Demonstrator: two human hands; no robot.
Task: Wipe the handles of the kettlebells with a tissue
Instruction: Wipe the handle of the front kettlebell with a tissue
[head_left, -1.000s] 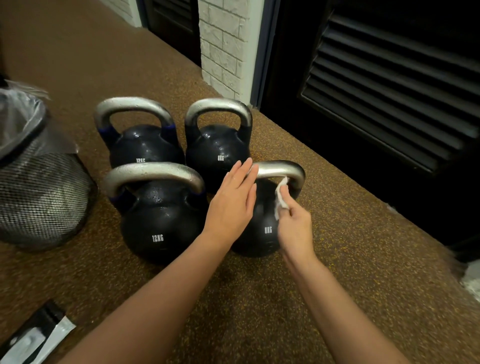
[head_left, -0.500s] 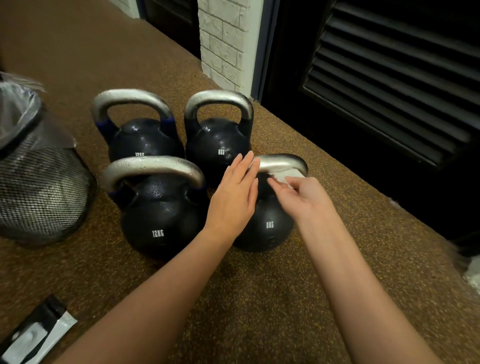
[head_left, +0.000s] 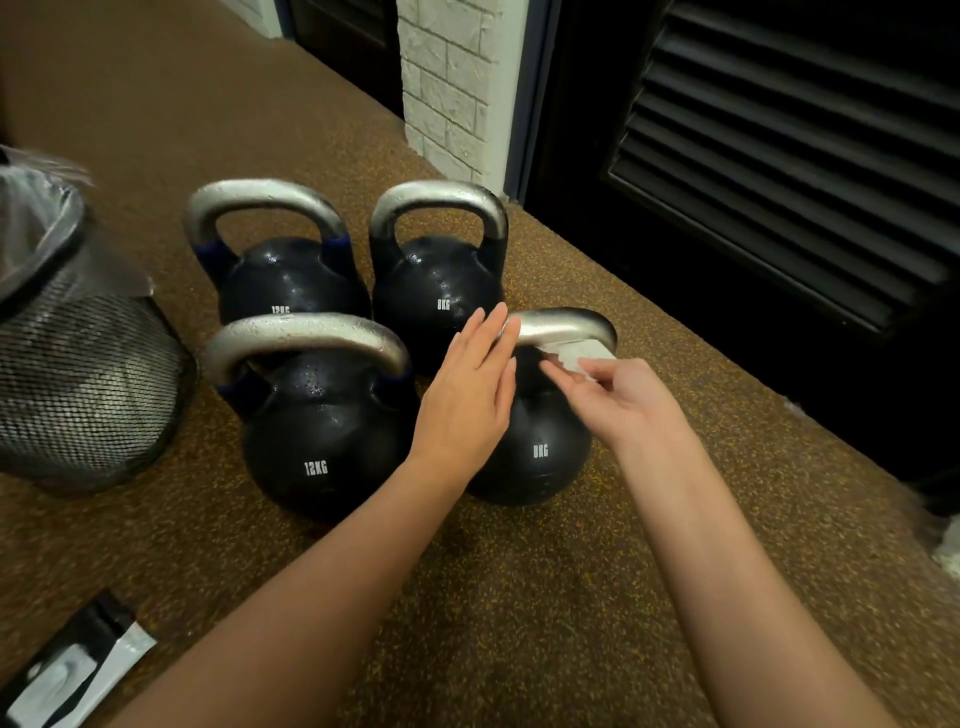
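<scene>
**Steadying one bell while wiping under its handle**

We are working on the near right kettlebell (head_left: 535, 447), the one marked 8KG, which is standing on the speckled floor (head_left: 519, 597) at the front right of a cluster of four. Its steel handle (head_left: 563, 325) is the part getting attention. We are pinching the white tissue (head_left: 584, 356) in our right hand (head_left: 623, 395), fingers and thumb closed on it, and pressing it up against the underside of the handle near its right bend — likely because the inner curve is where grip sweat collects.

Our left hand (head_left: 470, 395) is lying flat, fingers straight and together, fingertips resting on the left end of that same handle and palm over the bell's shoulder. It is gripping nothing; we judge it is there to keep the bell from rocking under the wiping pressure.

The other three bells — the near left kettlebell (head_left: 317, 441) marked 12KG, the far left kettlebell (head_left: 291, 280) and the far right kettlebell (head_left: 441, 296) — are sitting untouched. Droplets are showing on their handles, so we reckon they are yet to be wiped.

A mesh bin (head_left: 78, 374) with a plastic liner is standing just left of the cluster, handy for the used tissue. A black-and-white packet (head_left: 67, 670) is lying on the floor at the near left.
</scene>
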